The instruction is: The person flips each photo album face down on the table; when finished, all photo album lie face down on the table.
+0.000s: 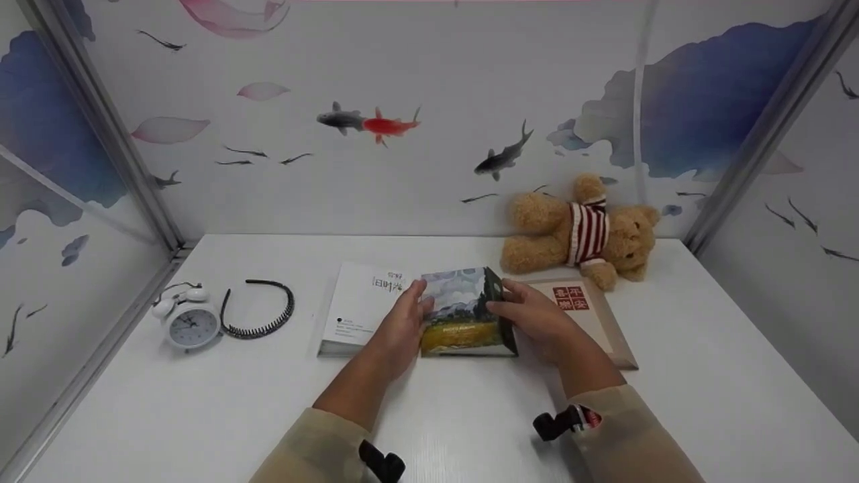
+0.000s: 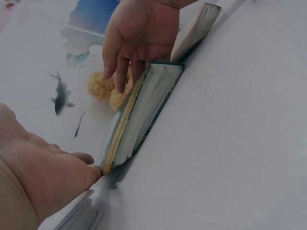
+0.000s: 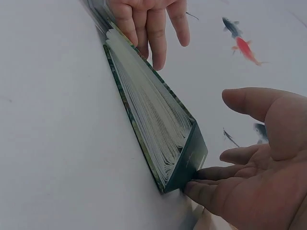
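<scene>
Three books were counted on the desk (image 1: 201,402), along with one teddy bear (image 1: 580,231), one alarm clock (image 1: 191,325) and one headband (image 1: 258,308). The painted book (image 1: 463,312) was stood up near the middle of the desk, tilted, with its cover toward the near edge and its dark spine at the right. A white book (image 1: 359,305) was laid flat just to its left, and a beige book (image 1: 594,315) flat to its right, partly hidden behind the right hand. The bear was laid on its side at the back edge, toward the right corner. The clock and the headband were placed side by side near the left edge, well apart from the books.

Two hands were seen, both forearms stretched forward from the near edge in beige sleeves. The left hand (image 1: 402,322) was set against the left edge of the painted book, its fingers (image 3: 156,33) nearly straight and spread, with the tips touching the cover's edge. The right hand (image 1: 533,315) was set against the spine, its fingers (image 2: 122,72) loosely extended and resting on the book's right end, the thumb held clear. The book was steadied between the two hands; nothing was wrapped or pinched by either.
</scene>
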The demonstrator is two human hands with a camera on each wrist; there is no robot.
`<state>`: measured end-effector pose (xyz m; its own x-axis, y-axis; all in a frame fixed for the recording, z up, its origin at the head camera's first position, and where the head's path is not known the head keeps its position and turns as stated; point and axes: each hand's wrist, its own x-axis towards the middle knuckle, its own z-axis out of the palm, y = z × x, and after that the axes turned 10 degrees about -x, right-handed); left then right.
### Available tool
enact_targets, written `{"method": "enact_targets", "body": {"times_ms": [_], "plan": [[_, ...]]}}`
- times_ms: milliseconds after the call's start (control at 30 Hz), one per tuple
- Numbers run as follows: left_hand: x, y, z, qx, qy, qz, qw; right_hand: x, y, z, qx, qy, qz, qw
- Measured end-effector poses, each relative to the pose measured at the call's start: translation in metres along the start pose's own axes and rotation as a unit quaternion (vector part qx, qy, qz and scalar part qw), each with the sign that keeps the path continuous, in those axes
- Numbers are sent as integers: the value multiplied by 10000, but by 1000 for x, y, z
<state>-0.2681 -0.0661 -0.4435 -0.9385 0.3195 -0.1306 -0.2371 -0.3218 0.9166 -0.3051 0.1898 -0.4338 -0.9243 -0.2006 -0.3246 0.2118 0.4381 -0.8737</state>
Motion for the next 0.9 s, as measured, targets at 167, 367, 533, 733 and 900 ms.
{"method": "enact_targets", "body": {"times_ms": [167, 367, 533, 733, 900], "plan": [[-1, 3, 0, 36, 30, 85, 10000, -2, -6, 4, -67, 213, -119, 9997], [-7, 17, -9, 55, 224, 391, 9990, -8, -23, 20, -646, 607, -767, 9931], [-14, 30, -24, 90, 529, 884, 9946, -12, -37, 48, -553, 572, -1219, 9894], [-32, 45, -61, 279, 904, 1299, 9870, -10, -54, 82, -785, 255, -1225, 9890], [-48, 54, -91, 502, 1325, 1391, 9801, -1, -64, 105, -952, 142, -1072, 9896]]}}
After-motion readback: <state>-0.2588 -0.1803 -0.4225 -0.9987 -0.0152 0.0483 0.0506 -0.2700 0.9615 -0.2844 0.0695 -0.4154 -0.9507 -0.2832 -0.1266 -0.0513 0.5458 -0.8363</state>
